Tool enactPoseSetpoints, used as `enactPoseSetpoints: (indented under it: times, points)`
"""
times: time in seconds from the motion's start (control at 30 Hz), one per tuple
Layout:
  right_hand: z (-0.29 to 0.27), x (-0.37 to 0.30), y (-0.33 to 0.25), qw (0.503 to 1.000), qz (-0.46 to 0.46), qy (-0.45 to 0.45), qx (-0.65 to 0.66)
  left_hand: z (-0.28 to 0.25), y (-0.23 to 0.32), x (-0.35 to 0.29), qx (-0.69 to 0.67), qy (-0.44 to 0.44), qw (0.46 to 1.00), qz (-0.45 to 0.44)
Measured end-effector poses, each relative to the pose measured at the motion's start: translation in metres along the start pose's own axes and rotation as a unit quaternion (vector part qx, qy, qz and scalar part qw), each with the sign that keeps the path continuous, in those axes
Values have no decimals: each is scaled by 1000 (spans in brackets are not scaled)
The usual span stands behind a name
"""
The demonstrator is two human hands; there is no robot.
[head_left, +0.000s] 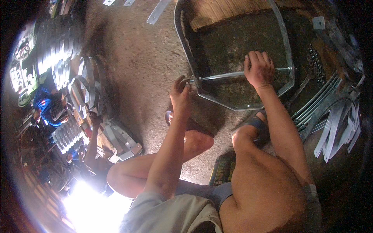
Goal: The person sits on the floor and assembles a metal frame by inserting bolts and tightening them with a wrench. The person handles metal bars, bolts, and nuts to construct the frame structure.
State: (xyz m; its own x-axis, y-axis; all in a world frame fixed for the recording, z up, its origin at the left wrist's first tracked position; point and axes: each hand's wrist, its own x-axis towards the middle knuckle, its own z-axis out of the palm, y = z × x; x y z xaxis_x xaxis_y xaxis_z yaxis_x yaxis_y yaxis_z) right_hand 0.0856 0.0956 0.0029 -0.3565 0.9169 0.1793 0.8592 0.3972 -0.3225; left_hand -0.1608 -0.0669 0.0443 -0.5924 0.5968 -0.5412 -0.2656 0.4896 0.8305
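Toward 12 o'clock, left hand [179, 95] half-curled at rod [221, 76] end, right hand [259, 70] fingers bent over it, grips unclear: uneven pull could skew frame [217, 101].

Flat metal strips [158, 11] lie on the brown floor [136, 58].

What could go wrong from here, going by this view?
The angular grey metal frame could shift and pinch the bare left hand at the end of the thin silvery metal rod. Its lower edge looks close to the right foot in a dark strapped sandal, so a slip might knock it. Bumping the small shiny metal pieces piled beside the frame might scatter them.
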Motion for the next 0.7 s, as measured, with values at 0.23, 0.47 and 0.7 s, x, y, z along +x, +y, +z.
enactPoseSetpoints:
  times: [0.23,0.47,0.7]
  points:
    - [-2,1,0,1000,2,-8,4,-7,-3,11,75,-45,996,5]
    - [0,0,2,1000,-8,7,2,-7,2,9,115,-54,992,0]
    - [0,-1,0,1000,-7,7,1,-4,9,9,112,-48,993,-4]
